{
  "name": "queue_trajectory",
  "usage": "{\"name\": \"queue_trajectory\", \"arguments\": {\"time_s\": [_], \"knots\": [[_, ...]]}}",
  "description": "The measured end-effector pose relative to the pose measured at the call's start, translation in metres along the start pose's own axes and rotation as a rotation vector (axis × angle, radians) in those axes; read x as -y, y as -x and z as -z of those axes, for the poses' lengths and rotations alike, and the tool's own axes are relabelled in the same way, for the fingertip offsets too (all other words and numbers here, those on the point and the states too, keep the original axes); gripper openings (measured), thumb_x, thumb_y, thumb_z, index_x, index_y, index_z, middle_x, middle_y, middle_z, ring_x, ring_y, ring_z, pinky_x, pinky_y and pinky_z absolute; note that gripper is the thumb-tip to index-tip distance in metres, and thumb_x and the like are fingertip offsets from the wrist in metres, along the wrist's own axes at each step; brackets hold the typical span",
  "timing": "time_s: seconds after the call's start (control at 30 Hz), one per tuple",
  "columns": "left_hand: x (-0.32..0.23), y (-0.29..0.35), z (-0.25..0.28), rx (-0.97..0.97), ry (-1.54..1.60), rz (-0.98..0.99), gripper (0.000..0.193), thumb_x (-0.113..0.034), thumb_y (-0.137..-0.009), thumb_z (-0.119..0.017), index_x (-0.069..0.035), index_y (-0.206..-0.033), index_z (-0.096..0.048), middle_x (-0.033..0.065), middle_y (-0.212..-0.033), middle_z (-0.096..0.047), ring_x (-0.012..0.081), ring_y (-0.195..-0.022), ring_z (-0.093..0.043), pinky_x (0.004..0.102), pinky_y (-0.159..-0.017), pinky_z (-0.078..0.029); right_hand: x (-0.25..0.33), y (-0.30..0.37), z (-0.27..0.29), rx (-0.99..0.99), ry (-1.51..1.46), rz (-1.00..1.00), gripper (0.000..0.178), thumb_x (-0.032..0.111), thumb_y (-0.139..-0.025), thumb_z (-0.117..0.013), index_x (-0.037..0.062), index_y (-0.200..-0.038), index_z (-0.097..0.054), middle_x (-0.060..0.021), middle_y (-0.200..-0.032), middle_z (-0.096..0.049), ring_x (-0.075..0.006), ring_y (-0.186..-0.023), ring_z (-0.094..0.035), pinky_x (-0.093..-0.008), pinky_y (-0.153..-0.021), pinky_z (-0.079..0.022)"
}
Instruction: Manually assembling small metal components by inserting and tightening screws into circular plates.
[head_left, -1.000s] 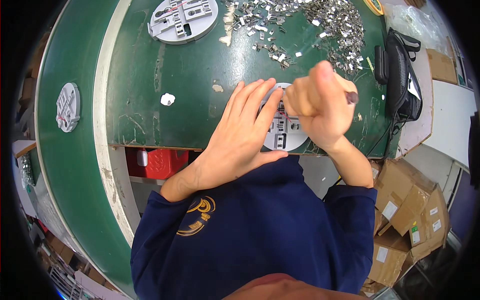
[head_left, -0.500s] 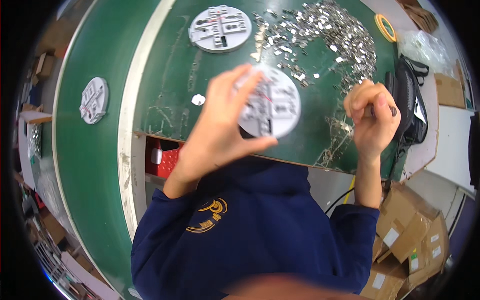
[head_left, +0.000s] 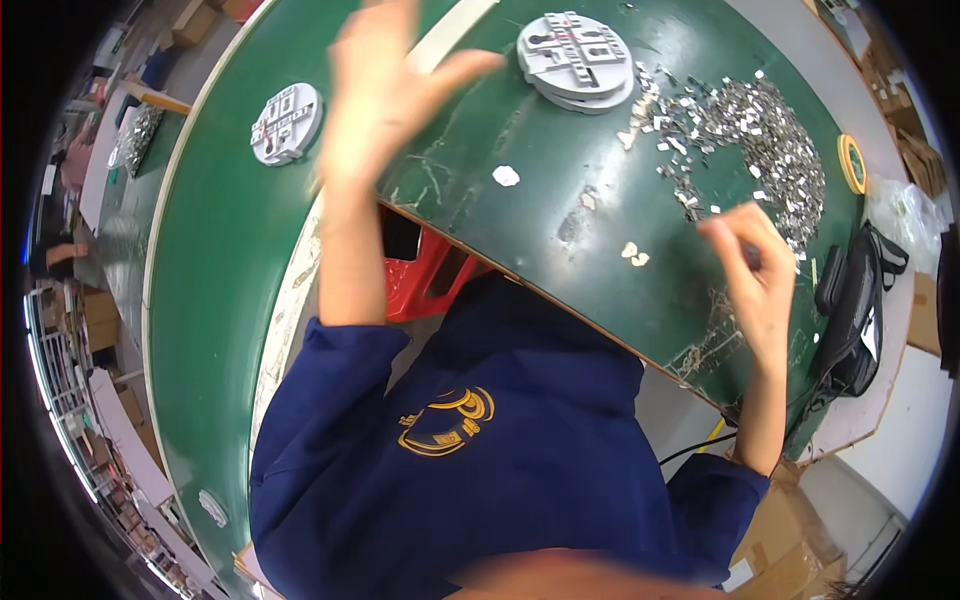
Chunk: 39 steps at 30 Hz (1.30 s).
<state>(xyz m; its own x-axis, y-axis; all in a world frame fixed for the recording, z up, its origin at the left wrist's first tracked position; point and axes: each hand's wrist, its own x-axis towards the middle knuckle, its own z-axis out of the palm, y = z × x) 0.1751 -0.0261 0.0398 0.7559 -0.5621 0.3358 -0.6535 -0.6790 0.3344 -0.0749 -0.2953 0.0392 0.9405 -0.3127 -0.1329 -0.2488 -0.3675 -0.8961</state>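
**Round plates filled, with many clips lying loose**

The left hand [head_left: 375, 110] is up high, over by the long green belt [head_left: 200, 340]. It is spread wide, with the thumb sticking out, and its grip looks let go. The fingertips are cut off at the top, and I see nothing held. The right hand [head_left: 758, 275] is over the green worktop [head_left: 480, 215], near the big heap of small metal clips [head_left: 785, 150]. Its grip is curled tight around a dark thing [head_left: 752, 257], too blurry to name.

A round grey plate [head_left: 575, 50] sits at the far side of the worktop, on top of another one [head_left: 585, 104]. One more grey plate [head_left: 286, 122] lies on the belt, just beside the left wrist.

The top plate and the belt plate have blocks and red wire on them, so that part looks done to me. The lower plate is mostly hidden, so I cannot tell about it. Lots of clips are left in the heap, so I'd guess there is plenty more work.
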Motion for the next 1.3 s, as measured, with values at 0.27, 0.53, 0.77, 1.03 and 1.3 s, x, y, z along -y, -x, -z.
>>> {"name": "queue_trajectory", "arguments": {"time_s": [0.27,0.53,0.77,1.03,1.3], "knots": [[0.153,0.06,0.043,0.166,-0.553,1.094,0.112,-0.075,-0.063,-0.075,-0.02,-0.152,-0.035,0.028,-0.146,-0.039,0.0508,-0.13,-0.042,0.0732,-0.098,-0.036,0.024,-0.116,-0.098,0.014,0.792,0.453,0.083,0.049,-0.078,-0.076,0.0263,-0.149,-0.039,-0.0396,-0.136,-0.043,-0.0459,-0.088,-0.069,-0.048,-0.076,-0.059],[0.095,0.072,0.046,-0.068,-0.357,0.934,0.102,-0.062,-0.064,-0.08,-0.012,-0.146,-0.046,0.0267,-0.144,-0.043,0.0451,-0.131,-0.044,0.052,-0.106,-0.041,0.007,-0.242,-0.141,-0.211,0.861,0.449,0.076,0.053,-0.083,-0.069,0.0217,-0.146,-0.042,-0.0446,-0.129,-0.046,-0.0477,-0.093,-0.069,-0.0474,-0.076,-0.059],[-0.025,0.065,0.013,0.049,0.26,0.095,0.087,-0.021,-0.062,-0.09,-0.003,-0.138,-0.052,0.0232,-0.143,-0.046,0.037,-0.129,-0.048,0.0427,-0.108,-0.041,0.0,-0.247,-0.043,-0.313,0.941,0.386,0.063,0.048,-0.086,-0.07,0.0146,-0.137,-0.054,-0.0323,-0.125,-0.059,-0.0379,-0.089,-0.071,-0.0433,-0.074,-0.058],[-0.099,0.092,-0.016,0.52,0.383,-0.381,0.089,-0.026,-0.062,-0.089,-0.009,-0.141,-0.05,0.024,-0.148,-0.039,0.0443,-0.135,-0.039,0.0491,-0.11,-0.036,-0.013,-0.077,0.029,0.225,0.474,0.303,0.021,0.015,-0.084,-0.074,0.0017,-0.101,-0.072,-0.0086,-0.094,-0.072,-0.0143,-0.074,-0.063,-0.0287,-0.067,-0.05],[-0.124,0.104,-0.045,0.503,0.5,-0.473,0.095,-0.023,-0.066,-0.088,-0.007,-0.146,-0.04,0.0247,-0.149,-0.035,0.0443,-0.135,-0.037,0.0535,-0.11,-0.033,-0.041,-0.028,0.009,0.05,0.488,0.141,0.016,0.012,-0.084,-0.072,0.003,-0.097,-0.072,-0.0098,-0.099,-0.066,-0.0265,-0.086,-0.067,-0.0375,-0.077,-0.053]]}}
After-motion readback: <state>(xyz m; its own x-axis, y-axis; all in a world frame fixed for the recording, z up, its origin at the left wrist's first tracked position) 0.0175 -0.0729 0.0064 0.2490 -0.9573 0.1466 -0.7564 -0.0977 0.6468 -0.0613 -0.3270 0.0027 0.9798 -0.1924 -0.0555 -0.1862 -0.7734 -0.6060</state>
